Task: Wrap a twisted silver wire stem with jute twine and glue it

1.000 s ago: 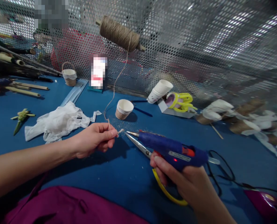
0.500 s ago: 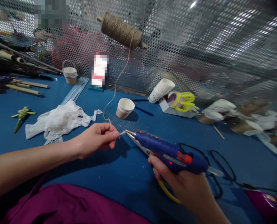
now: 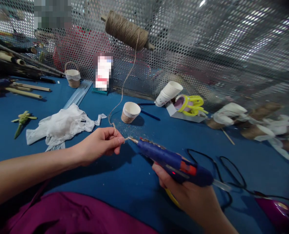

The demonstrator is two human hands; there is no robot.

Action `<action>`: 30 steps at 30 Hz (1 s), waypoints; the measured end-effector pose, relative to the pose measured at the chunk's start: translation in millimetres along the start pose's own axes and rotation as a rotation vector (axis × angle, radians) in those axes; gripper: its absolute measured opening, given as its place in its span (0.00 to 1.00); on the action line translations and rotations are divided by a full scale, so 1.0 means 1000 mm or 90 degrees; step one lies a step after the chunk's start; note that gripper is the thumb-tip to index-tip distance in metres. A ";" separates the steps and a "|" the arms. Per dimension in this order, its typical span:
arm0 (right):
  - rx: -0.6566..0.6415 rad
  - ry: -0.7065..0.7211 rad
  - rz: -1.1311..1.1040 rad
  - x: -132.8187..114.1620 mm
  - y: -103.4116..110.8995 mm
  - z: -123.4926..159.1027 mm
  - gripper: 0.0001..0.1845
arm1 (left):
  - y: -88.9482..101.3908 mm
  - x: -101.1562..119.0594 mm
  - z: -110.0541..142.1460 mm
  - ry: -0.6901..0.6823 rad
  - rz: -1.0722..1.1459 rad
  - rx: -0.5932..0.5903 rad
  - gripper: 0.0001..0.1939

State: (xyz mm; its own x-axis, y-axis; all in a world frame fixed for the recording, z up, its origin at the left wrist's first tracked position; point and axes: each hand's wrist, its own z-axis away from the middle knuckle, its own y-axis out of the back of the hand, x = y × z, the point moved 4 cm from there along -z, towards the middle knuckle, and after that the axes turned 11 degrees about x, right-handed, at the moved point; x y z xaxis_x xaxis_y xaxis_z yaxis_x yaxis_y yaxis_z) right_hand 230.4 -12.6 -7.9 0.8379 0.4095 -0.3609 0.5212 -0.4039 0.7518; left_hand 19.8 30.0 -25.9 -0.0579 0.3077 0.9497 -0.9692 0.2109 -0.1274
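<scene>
Your left hand [image 3: 102, 144] had its thumb and forefinger pinched together on the twine [image 3: 123, 87], whose short tip poked out to the right of your fingertips. From your grip the twine ran up and away to the spool [image 3: 126, 30], which hung high beyond your left hand in front of the perforated screen [image 3: 86, 42]. Your right hand [image 3: 187, 193] was wrapped around the handle of the blue glue gun [image 3: 169, 157], with its nozzle aimed left, right at the twine's tip; you couldn't tell whether the two touched. A yellow handle [image 3: 173, 199] showed just below your right hand, mostly hidden by it. The twine-wrapped cup [image 3: 127, 116] stood upright just beyond your left fingertips and a little to their right. The white lace [image 3: 64, 125] lay crumpled beyond your left wrist. Farther past your right hand, the stacked paper cups [image 3: 167, 95] leaned beside the white box [image 3: 184, 115], while the black cord [image 3: 235, 175] looped to that hand's right.
</scene>
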 end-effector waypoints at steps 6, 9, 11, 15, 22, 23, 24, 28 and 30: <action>0.016 0.088 0.019 -0.010 0.003 -0.006 0.20 | -0.001 -0.004 0.001 0.086 0.092 -0.010 0.10; 0.006 0.090 0.017 -0.006 0.001 -0.005 0.19 | -0.002 -0.004 0.002 0.121 0.144 -0.045 0.10; -0.002 0.100 0.019 -0.004 0.000 -0.003 0.20 | -0.003 -0.005 0.003 0.137 0.172 -0.065 0.10; 0.009 0.082 0.006 -0.003 0.000 -0.002 0.20 | -0.004 -0.006 0.003 0.146 0.191 -0.082 0.09; -0.023 0.038 -0.036 -0.009 0.003 -0.007 0.16 | 0.000 -0.001 0.002 0.067 0.077 0.005 0.10; -0.026 0.031 -0.053 -0.008 0.004 -0.007 0.15 | 0.000 0.000 0.002 0.048 0.055 0.012 0.10; -0.024 0.032 -0.060 -0.008 0.004 -0.007 0.16 | 0.000 0.001 0.002 0.031 0.032 0.016 0.10; -0.040 0.022 -0.042 -0.005 0.002 -0.005 0.15 | 0.001 0.005 0.002 -0.029 -0.047 0.027 0.09; -0.051 -0.020 -0.065 -0.006 0.004 -0.006 0.13 | 0.002 0.008 0.002 -0.061 -0.071 0.038 0.08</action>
State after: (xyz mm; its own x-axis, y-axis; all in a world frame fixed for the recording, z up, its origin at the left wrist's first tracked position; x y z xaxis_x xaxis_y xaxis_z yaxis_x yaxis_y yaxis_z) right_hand 226.8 -11.8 -0.2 0.7867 0.4184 -0.4539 0.5902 -0.2943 0.7517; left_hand 16.8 30.9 -18.2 0.0302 0.1947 0.9804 -0.9833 0.1817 -0.0057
